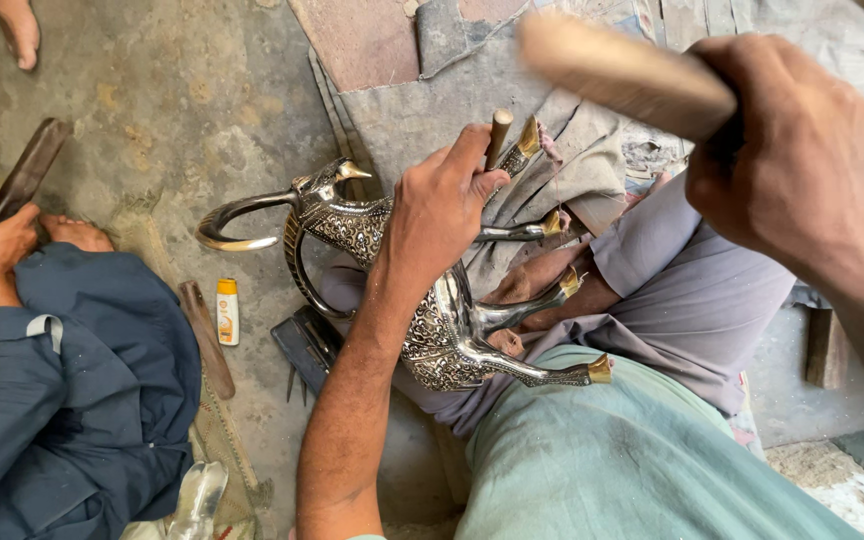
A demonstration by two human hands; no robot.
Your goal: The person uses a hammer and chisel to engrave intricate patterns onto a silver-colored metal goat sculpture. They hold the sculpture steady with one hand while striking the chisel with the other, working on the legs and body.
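The left hand (439,205) is pressing down on the back of an engraved metal deer figurine (432,310), with its thumb and fingers closed around a thin punch tool (498,135) that is standing tilted against the body. The figurine is lying on its side across the person's lap, on grey-purple cloth (697,300); its silver body is carrying dense engraving, its 4 legs are ending in brass-coloured hooves (600,368) pointing to the right, and its curved horns (237,225) are reaching out to the left over the concrete floor (182,110).

The right hand (787,150) is raised well above the figurine and is clamped around a wooden mallet handle (622,70), which is showing motion blur.

Beside the lap, a small white-and-orange bottle (227,312) and a dark tool pouch (304,345) are lying on the floor. At the left, another person in blue clothing (72,400) is sitting, with 1 hand gripping a dark wooden bar (27,170).
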